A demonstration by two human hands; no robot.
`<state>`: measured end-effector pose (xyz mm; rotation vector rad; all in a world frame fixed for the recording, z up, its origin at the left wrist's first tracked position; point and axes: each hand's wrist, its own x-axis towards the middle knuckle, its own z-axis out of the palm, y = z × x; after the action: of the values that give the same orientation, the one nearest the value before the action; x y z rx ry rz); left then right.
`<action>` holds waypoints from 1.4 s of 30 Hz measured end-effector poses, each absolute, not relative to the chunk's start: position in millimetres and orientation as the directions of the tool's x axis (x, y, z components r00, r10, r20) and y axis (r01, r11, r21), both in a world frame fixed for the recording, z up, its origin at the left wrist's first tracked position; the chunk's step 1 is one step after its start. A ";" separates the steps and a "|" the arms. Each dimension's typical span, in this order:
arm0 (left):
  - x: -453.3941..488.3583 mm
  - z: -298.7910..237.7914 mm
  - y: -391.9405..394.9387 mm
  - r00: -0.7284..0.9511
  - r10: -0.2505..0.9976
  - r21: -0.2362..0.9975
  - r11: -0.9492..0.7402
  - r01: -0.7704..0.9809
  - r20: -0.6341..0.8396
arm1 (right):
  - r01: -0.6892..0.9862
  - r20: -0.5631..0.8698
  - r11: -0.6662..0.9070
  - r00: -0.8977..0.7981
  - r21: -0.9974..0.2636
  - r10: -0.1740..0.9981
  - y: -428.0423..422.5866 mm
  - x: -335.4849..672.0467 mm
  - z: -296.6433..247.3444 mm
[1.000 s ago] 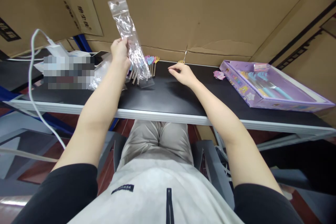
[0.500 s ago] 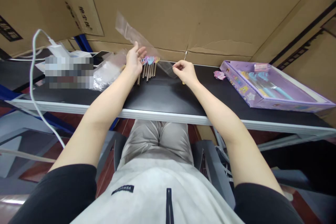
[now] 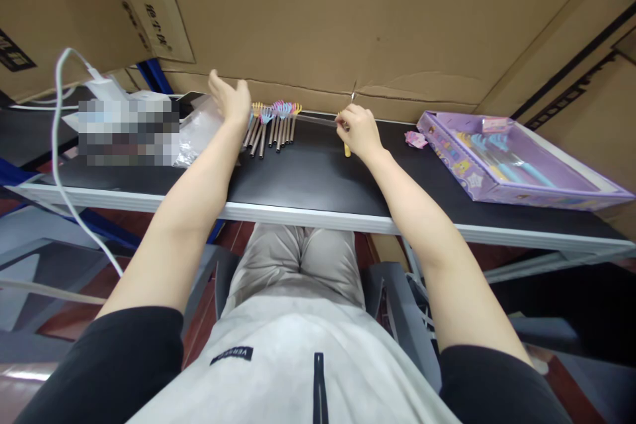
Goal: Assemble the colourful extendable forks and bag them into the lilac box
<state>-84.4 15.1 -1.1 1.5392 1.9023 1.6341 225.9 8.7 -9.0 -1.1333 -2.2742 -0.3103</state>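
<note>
Your left hand (image 3: 231,101) spread wide open, holding nothing, just left of the row of colour-tipped metal sticks (image 3: 272,126) on the black table (image 3: 308,172); your right hand (image 3: 356,131) pinched on a clear plastic sleeve (image 3: 318,120), seen edge-on, over a yellow stick (image 3: 346,151); purple box (image 3: 521,195) well apart to the right

One head-worn view, facing forward and steeply down past chest (image 3: 308,358) and lap (image 3: 298,258) onto black table (image 3: 318,179), close up; left hand (image 3: 229,98) and right hand (image 3: 358,132) sit upper middle, cardboard boxes (image 3: 397,13) fill top.
</note>
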 end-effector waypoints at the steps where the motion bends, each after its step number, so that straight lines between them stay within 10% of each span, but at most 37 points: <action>1: -76.6 1.1 8.6 -0.533 0.698 0.794 -0.083 0.602 0.477 | 0.791 0.579 0.612 -0.484 -0.032 0.656 9.1 226.5 -9.0; 11: -21.7 -14.3 -0.5 0.336 0.889 0.483 -0.453 0.749 0.312 | 0.736 0.566 0.670 -0.595 0.097 0.571 10.5 226.6 -10.2; 19: -15.7 -7.4 7.1 0.387 0.870 0.649 -0.487 0.584 0.305 | 0.694 0.546 0.704 -0.653 0.154 0.524 4.1 219.0 -7.7; 30: -8.9 11.4 29.0 0.464 0.876 0.583 -0.445 0.679 0.128 | 0.696 0.555 0.706 -0.640 0.126 0.532 5.9 223.4 -7.7; 42: 29.5 0.8 33.6 0.367 0.905 0.564 -0.421 0.710 0.213 | 0.828 0.482 0.544 -0.423 -0.139 0.767 4.8 249.4 6.7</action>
<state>29.5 33.6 0.8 2.2566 1.4098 0.7098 249.4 4.8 6.7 -1.2881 -2.2875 -0.1630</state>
